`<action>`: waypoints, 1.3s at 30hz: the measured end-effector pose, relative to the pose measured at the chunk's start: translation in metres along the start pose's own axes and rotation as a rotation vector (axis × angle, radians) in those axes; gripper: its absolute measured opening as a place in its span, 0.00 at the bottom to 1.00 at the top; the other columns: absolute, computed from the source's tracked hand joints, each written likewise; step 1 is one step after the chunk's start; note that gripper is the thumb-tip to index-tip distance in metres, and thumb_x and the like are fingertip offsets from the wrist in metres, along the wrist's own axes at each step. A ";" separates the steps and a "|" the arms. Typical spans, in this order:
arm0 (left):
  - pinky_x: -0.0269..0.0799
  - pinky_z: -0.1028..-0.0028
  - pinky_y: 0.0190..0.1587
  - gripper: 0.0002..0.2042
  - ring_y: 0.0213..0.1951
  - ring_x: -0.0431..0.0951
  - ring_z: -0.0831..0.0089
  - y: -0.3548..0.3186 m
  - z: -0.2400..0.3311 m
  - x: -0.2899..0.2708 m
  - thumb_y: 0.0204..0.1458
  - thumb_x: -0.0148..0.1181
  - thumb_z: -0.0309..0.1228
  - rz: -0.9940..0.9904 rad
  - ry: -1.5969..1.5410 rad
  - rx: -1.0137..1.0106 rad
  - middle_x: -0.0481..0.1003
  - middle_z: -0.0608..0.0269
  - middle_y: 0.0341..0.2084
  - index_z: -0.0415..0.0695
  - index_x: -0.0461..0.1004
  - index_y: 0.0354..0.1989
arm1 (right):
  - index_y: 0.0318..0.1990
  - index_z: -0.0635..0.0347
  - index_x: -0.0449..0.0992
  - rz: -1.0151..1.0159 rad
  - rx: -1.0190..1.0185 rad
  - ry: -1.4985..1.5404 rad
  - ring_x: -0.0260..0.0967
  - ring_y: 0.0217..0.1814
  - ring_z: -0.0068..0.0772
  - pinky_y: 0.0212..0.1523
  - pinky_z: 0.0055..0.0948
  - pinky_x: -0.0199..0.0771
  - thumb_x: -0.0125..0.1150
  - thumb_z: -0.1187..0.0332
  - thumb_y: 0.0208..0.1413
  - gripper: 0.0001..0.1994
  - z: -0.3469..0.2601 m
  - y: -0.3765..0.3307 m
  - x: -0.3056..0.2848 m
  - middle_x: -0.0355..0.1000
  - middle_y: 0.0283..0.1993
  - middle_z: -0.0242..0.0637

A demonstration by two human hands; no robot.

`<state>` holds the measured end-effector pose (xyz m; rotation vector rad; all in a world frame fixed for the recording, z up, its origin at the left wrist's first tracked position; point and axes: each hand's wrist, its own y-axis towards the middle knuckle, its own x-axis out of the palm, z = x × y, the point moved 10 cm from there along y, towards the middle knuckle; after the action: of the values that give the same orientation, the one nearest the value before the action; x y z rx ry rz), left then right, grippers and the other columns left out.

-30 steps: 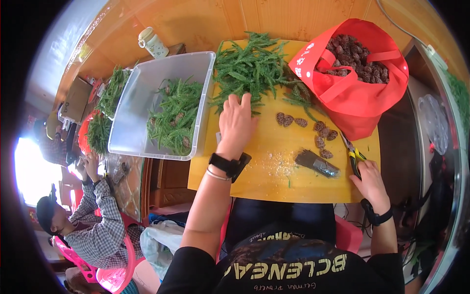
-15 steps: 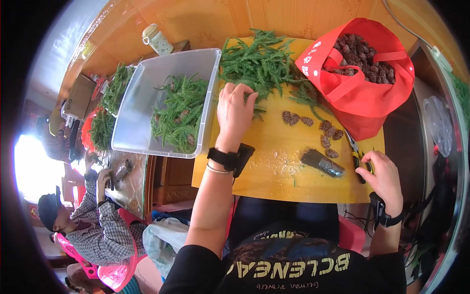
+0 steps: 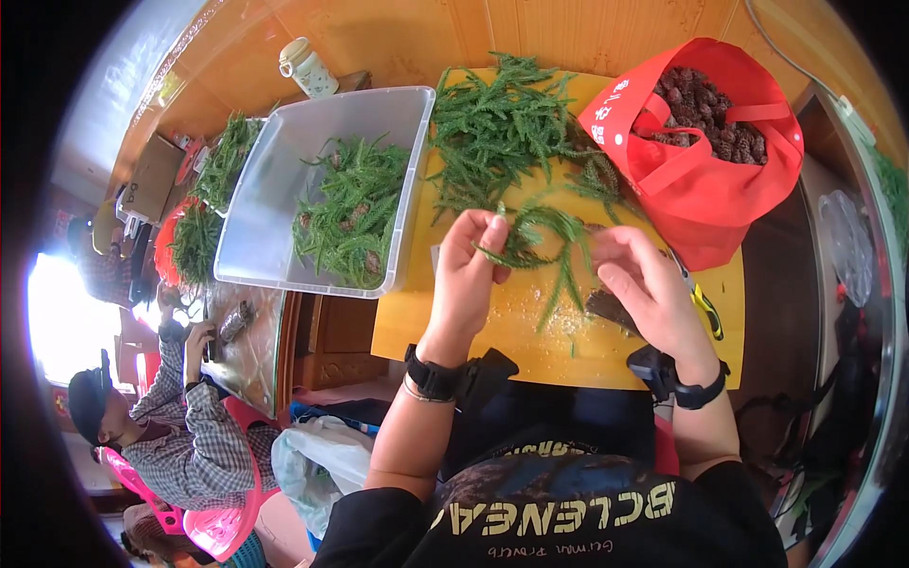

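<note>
From my end, a clear plastic tub (image 3: 265,218) sits leftmost. The left hand (image 3: 462,270), the nearer one, pinches the curled evergreen sprig (image 3: 568,232) above the yellow tabletop (image 3: 417,327). The sprig lies right of that thumb, its long axis arching crosswise, one tip hanging toward my body. The right hand (image 3: 658,298) is loosely curved beside it; blur keeps me from telling whether those fingers grip.

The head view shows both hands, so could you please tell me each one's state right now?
Left hand: closed, pinching a green sprig.
Right hand: loosely open beside the sprig; contact cannot be told.
</note>
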<state>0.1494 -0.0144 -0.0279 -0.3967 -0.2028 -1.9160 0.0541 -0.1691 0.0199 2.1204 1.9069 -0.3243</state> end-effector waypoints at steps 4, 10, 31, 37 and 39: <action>0.58 0.86 0.22 0.07 0.22 0.63 0.89 -0.017 -0.008 0.009 0.57 0.52 0.34 -0.066 0.007 -0.084 0.65 0.76 0.21 0.45 0.65 0.33 | 0.52 0.65 0.61 -0.041 0.035 0.232 0.67 0.44 0.22 0.44 0.21 0.67 0.54 0.74 0.55 0.17 0.005 0.006 0.014 0.69 0.43 0.35; 0.60 0.85 0.28 0.06 0.27 0.66 0.87 -0.029 -0.013 0.020 0.58 0.50 0.32 -0.152 -0.100 -0.117 0.69 0.73 0.26 0.45 0.64 0.36 | 0.51 0.64 0.61 -0.059 0.010 0.193 0.67 0.45 0.21 0.45 0.20 0.66 0.50 0.77 0.55 0.16 0.005 0.004 0.020 0.68 0.45 0.35; 0.64 0.71 0.49 0.13 0.43 0.72 0.68 -0.057 0.033 0.072 0.42 0.62 0.24 -0.513 0.600 0.433 0.71 0.58 0.42 0.40 0.73 0.38 | 0.50 0.64 0.66 -0.403 0.317 0.686 0.66 0.34 0.15 0.35 0.16 0.67 0.48 0.70 0.59 0.13 0.045 -0.022 0.055 0.70 0.37 0.29; 0.67 0.72 0.47 0.10 0.43 0.73 0.69 -0.055 0.014 0.060 0.43 0.61 0.19 -0.482 0.513 0.269 0.74 0.56 0.37 0.37 0.73 0.37 | 0.45 0.63 0.67 -0.057 0.126 0.483 0.63 0.33 0.15 0.34 0.15 0.63 0.50 0.72 0.57 0.09 0.040 -0.016 0.023 0.68 0.36 0.30; 0.68 0.74 0.45 0.11 0.42 0.73 0.70 -0.056 0.015 0.057 0.43 0.61 0.18 -0.448 0.502 0.274 0.74 0.57 0.37 0.37 0.72 0.37 | 0.42 0.64 0.66 0.169 0.001 0.254 0.62 0.41 0.17 0.40 0.18 0.63 0.49 0.73 0.57 0.07 0.023 -0.023 -0.011 0.66 0.40 0.32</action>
<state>0.0819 -0.0381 0.0096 0.3445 -0.2286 -2.3177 0.0304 -0.1847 0.0011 2.4013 1.8354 -0.0219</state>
